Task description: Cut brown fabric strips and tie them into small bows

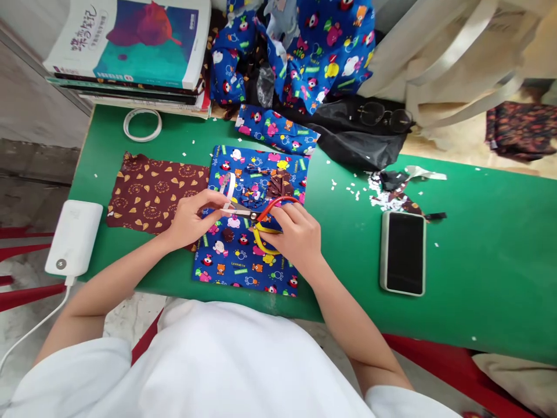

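My right hand [298, 235] grips scissors [267, 223] with one red and one yellow handle; their blades point left. Pinched between the thumb and fingers of my left hand [191, 217] is a curled white strip [230, 184], possibly tape, at the blade tips. Under both hands lies a blue cartoon-print fabric piece [243, 264]. Small dark brown scraps [279, 184] rest on it. To the left, a brown patterned cloth [152, 194] lies flat, partly covered by my left hand.
A white tape ring [143, 125] sits near stacked books [130, 46]. Blue fabric [322, 52] is heaped at the back, beside glasses [385, 116] on black cloth. A phone [403, 252] and paper scraps [385, 191] are right; a power bank [73, 238] is left, on the green table [478, 261].
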Action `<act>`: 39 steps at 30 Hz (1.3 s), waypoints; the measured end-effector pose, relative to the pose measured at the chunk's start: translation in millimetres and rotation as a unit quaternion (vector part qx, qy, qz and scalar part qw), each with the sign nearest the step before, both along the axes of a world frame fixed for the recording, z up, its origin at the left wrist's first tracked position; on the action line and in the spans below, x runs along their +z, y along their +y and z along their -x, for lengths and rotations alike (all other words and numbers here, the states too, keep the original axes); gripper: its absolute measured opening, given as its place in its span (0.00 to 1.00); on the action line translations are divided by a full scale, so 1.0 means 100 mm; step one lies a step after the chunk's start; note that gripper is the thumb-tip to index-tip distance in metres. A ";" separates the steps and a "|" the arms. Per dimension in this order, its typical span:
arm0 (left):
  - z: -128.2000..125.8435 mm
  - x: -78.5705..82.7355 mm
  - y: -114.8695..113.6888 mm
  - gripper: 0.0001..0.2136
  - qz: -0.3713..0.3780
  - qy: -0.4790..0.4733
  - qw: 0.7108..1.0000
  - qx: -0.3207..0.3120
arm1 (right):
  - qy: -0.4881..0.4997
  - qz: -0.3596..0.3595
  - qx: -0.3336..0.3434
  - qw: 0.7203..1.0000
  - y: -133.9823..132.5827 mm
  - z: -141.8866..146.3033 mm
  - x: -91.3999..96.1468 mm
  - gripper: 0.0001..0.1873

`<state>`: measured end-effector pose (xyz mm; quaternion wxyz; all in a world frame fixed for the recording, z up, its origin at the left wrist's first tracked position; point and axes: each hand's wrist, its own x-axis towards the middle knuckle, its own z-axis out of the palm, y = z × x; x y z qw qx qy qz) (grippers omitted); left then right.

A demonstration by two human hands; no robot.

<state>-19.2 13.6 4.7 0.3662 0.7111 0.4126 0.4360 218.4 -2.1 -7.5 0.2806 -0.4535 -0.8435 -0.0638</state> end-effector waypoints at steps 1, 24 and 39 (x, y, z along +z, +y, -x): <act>0.00 -0.01 0.00 0.06 0.005 0.001 1.000 0.001 | 0.002 0.002 0.003 1.000 0.00 -0.01 0.00 0.11; 0.02 0.04 0.00 0.02 -0.045 0.060 0.997 -0.014 | -0.059 -0.091 -0.010 0.994 -0.01 -0.05 0.03 0.18; 0.10 0.05 0.03 0.06 -0.218 0.157 0.963 0.010 | -0.026 0.003 -0.015 1.000 -0.06 -0.03 -0.07 0.17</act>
